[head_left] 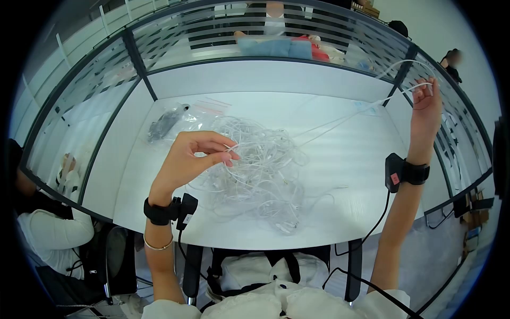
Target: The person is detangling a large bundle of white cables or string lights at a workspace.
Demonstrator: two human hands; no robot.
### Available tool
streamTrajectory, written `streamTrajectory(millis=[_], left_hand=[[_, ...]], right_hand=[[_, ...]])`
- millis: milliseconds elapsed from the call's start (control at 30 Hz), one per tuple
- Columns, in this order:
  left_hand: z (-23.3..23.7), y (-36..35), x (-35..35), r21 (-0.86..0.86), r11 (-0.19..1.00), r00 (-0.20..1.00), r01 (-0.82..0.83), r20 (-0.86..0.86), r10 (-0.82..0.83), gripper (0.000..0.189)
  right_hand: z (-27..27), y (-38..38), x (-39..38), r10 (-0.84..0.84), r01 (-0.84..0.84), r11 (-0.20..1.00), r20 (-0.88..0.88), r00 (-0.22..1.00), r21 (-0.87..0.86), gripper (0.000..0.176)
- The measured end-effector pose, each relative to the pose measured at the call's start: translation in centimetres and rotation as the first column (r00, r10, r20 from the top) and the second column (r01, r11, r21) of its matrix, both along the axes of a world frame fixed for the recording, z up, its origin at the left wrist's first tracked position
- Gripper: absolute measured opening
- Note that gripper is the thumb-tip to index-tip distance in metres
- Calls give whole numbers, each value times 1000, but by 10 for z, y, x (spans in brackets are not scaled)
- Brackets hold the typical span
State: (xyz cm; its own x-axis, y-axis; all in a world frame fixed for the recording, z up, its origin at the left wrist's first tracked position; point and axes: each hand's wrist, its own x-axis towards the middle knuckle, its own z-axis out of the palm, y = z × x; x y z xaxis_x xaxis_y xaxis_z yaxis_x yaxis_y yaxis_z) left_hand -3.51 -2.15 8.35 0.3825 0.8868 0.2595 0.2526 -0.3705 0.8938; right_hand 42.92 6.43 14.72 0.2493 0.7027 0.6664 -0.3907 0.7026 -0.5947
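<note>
A tangled heap of thin white cables lies in the middle of the white table. My left hand hovers over the heap's left side and pinches one white cable between thumb and fingers. My right hand is raised high at the far right and grips the other end of a white cable, which stretches taut from the heap up to that hand. Both wrists wear black straps with small devices.
A clear plastic bag with dark parts lies at the table's back left. Glass partitions ring the desk. A person in white sits at the left. Other people sit behind the far partition.
</note>
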Motion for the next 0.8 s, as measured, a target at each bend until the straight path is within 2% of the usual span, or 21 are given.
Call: streamTrajectory(millis=[133,233,267,367,433,500,533,600,700,733,800], left_hand=[[15,3,-5,-52,993,994,104,-16,-105,26],[38,2,-4,-30,1000,994,-2,-110,-2,30],[40,5,-9,11,999,994,37,-108,-36,31],[65,3,-17,98,995,974,17,-225,6,30],[82,-2,-12,120,989,942,-84,-315,118,28],[88,0,-8,220,972,932,-80,-330,152,24],[87,2,-5,393,914,885,-102,-384,264,22],[80,8,2,698,711,764,-81,-415,494,20],[63,11,15,755,648,653,-98,-443,614,21],[52,18,9,774,630,658,-72,-438,613,12],[43,24,-1,510,852,805,-119,-453,383,7]], right_hand=[[9,-19,-10,-71,71,997,12,997,2,15],[1,-21,-6,-105,106,994,58,993,-16,16],[-2,-20,-4,-114,116,993,87,990,-17,17],[-11,-22,-11,-91,96,993,74,993,-66,17],[-18,-18,-7,-91,95,992,54,994,-81,16],[-21,-16,-2,-91,93,993,38,995,-66,16],[-21,-15,0,-89,91,995,32,995,-41,16],[-19,-14,3,-115,115,993,-16,993,-5,17],[-14,-18,20,-147,151,988,-98,984,33,18],[-14,-19,35,-126,132,990,-103,987,55,18],[-13,-23,49,-128,135,989,-114,985,61,18]])
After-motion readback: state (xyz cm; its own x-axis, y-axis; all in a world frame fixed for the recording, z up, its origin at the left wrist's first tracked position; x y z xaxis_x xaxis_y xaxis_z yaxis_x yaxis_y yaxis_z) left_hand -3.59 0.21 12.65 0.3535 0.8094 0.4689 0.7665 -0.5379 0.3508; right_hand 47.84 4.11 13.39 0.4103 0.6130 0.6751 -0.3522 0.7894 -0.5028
